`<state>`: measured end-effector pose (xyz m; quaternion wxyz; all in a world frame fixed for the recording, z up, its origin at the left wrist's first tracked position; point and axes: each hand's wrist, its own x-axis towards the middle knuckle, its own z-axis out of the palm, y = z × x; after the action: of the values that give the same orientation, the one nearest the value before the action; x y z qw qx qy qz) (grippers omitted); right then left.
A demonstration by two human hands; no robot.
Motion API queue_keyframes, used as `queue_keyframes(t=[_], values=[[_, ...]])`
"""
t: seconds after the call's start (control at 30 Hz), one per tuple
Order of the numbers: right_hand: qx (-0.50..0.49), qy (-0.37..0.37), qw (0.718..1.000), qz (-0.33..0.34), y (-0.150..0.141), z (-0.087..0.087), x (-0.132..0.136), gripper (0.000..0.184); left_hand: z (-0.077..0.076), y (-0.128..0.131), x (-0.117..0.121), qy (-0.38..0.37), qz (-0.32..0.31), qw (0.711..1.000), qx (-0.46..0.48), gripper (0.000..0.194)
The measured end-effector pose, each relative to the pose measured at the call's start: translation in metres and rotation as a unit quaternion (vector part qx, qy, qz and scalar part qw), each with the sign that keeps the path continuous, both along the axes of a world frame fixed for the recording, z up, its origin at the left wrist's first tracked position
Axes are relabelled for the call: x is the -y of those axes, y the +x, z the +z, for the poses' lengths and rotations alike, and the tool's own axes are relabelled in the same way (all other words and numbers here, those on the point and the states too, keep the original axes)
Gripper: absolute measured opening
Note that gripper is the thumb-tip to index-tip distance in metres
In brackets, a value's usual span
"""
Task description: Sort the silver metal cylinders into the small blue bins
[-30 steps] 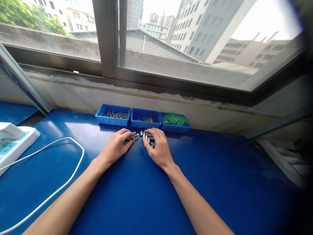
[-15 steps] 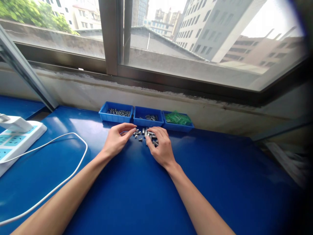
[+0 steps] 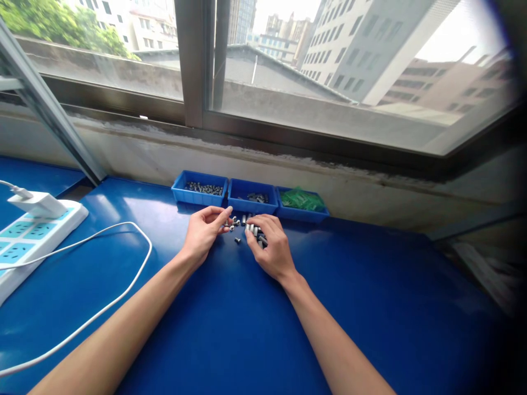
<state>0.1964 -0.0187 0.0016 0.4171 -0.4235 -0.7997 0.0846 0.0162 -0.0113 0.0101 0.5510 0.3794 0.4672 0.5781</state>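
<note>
My left hand (image 3: 202,233) is curled beside a few small screws (image 3: 235,221), thumb uppermost and fingers bent beneath it. What its fingertips hold is too small to make out. My right hand (image 3: 272,242) closes thumb and fingers on a short metal standoff (image 3: 251,227), over a little heap of similar standoffs (image 3: 262,238) that the hand partly covers. One loose screw (image 3: 237,240) lies on the blue tabletop (image 3: 263,318) between the hands, nearer to me.
Behind the hands stand three blue bins: one of small screws (image 3: 200,197), one of metal standoffs (image 3: 253,204), one with a green plastic bag (image 3: 302,199). At left are a white power strip (image 3: 49,233) and its looping white cable (image 3: 135,274). A window runs along the back.
My left hand has turned, its thumb now higher and its fingers curled under near the screws. My right hand stays at the standoffs, its fingertips shifted slightly. The camera view has swung slightly left.
</note>
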Motion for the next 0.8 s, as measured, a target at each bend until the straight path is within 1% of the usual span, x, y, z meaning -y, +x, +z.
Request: queue_keyframes(t=[0.1, 0.17, 0.27, 0.4, 0.5, 0.57, 0.63, 0.7, 0.8], values=[[-0.004, -0.001, 1.0, 0.002, 0.0, -0.001, 0.0, 0.014, -0.002, -0.001, 0.0, 0.017, 0.008, 1.0, -0.022, 0.042], [-0.002, -0.004, 1.0, 0.006, 0.0, -0.001, 0.001, 0.013, -0.002, -0.001, -0.001, 0.021, 0.007, 1.0, -0.017, 0.041], [0.0, -0.008, 1.0, 0.013, 0.001, 0.0, 0.002, 0.014, -0.001, 0.0, -0.001, 0.019, -0.006, 1.0, 0.023, 0.037], [0.004, -0.012, 1.0, 0.019, 0.001, 0.001, 0.002, 0.014, 0.001, 0.0, -0.002, -0.009, -0.024, 0.996, 0.081, 0.034], [0.004, -0.013, 1.0, 0.019, 0.001, 0.001, 0.001, 0.014, 0.001, -0.003, -0.002, -0.011, -0.041, 0.995, 0.088, 0.037], [0.005, -0.015, 1.0, 0.022, 0.001, 0.001, 0.001, 0.014, 0.0, -0.006, -0.005, 0.014, -0.048, 0.997, 0.053, 0.041], [0.007, -0.016, 1.0, 0.026, 0.002, 0.001, 0.001, 0.015, 0.0, -0.01, -0.01, 0.056, -0.037, 0.998, -0.007, 0.043], [0.01, -0.017, 0.999, 0.027, 0.002, 0.001, 0.001, 0.014, 0.003, -0.015, -0.02, 0.104, -0.003, 0.992, -0.076, 0.04], [0.013, -0.018, 0.999, 0.026, 0.002, 0.0, 0.001, 0.014, 0.009, -0.026, -0.038, 0.153, 0.081, 0.97, -0.172, 0.038]])
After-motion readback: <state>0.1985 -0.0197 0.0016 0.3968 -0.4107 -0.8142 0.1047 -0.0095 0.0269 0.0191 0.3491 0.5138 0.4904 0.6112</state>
